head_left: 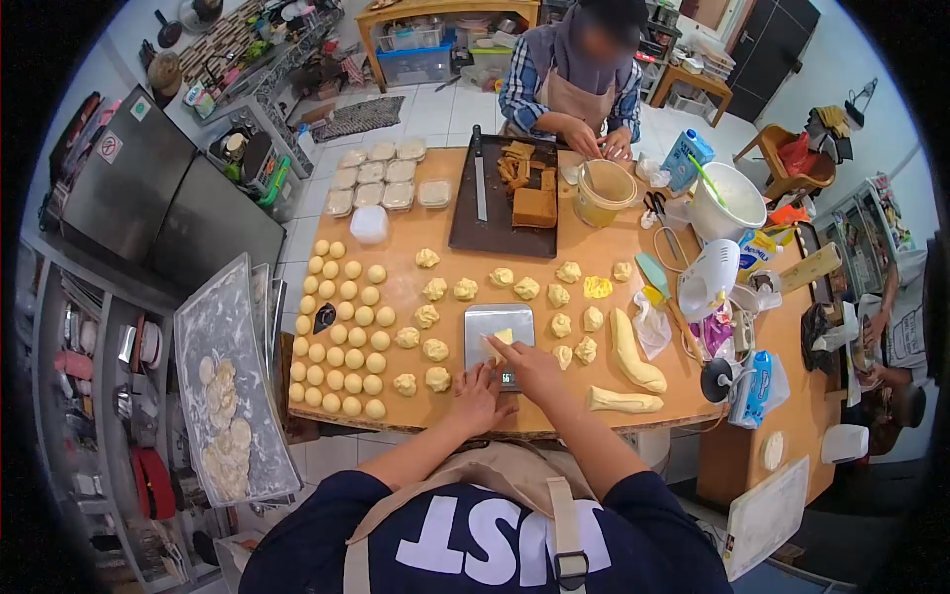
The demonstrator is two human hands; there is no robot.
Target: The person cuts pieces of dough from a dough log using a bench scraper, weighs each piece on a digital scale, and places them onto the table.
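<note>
Scale (pixel 481 324) lies lengthwise outward, dough (pixel 505 336) axis unclear.

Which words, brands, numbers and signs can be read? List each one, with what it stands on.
"ST": dark shirt, upside down; neighbouring letters partly strap-covered.
Red crossed-circle sign: grey fridge.
Scale display: digits too small for certainty.
Unreadable: blue carton, blue packet, yellow bag.

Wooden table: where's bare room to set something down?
Free: between the yellow tub and the dough lumps; between the white container and the dark tray. Crowded: left side with dough balls, right around the mixer.
</note>
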